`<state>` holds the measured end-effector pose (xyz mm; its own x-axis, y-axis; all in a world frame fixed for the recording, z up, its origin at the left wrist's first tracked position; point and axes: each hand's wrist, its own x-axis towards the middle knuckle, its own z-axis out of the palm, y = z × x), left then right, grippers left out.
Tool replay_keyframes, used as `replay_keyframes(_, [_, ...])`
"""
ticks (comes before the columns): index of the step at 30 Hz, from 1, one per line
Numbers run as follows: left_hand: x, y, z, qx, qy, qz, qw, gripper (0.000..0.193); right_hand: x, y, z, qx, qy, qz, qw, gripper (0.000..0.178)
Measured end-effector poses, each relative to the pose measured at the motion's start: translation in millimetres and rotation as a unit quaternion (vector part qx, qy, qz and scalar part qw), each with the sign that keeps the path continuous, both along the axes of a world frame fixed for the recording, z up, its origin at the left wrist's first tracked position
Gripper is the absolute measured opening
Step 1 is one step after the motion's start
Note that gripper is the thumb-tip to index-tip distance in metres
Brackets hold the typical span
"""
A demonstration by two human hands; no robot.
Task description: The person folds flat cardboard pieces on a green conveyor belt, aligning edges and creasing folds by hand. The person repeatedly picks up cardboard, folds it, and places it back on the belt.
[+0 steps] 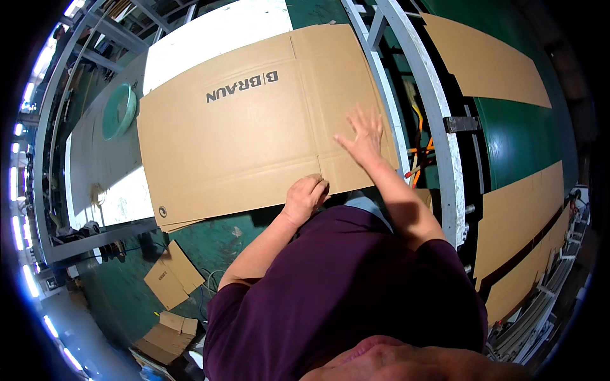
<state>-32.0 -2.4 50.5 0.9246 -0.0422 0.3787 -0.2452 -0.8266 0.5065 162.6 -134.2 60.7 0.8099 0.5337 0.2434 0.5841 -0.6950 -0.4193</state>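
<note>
A large flat brown cardboard box blank (235, 140), with dark printing and crease lines, lies in front of me. More sheets show beneath it at its near left corner. My left hand (307, 198) is closed at the blank's near edge, fingers curled over it beside a slot; the fingertips are partly hidden. Over the right-hand panel my right hand (363, 136) is open with its fingers spread, slightly blurred. I cannot tell whether its palm touches the cardboard.
A grey metal rail (438, 120) runs along the right side. Beyond it, cardboard sheets (489, 60) lie on a green belt (518, 143). A teal basin (119, 112) stands on the white table (216, 32) at left. Cardboard pieces (173, 276) lie on the floor.
</note>
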Motion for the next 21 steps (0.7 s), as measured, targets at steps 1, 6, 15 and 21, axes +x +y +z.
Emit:
replay_keyframes(1, [1,4,5,0.010,0.014,-0.016,1.000,0.041,10,2,-2,0.007,-0.009,-0.032,0.999,0.065])
replay_keyframes(6, [17,58,18,0.126,0.155,0.028,0.979,0.064,56,16,-2,0.034,0.032,-0.118,0.992,0.075])
replay_keyframes(15, [-21,400,-23,0.112,0.314,0.612,0.717,0.069,138,49,32,-0.012,0.149,-0.186,0.971,0.084])
replay_keyframes(21, [-88,540,-49,0.060,0.197,0.678,0.705,0.054,191,34,13,0.192,0.431,-0.108,0.875,0.042])
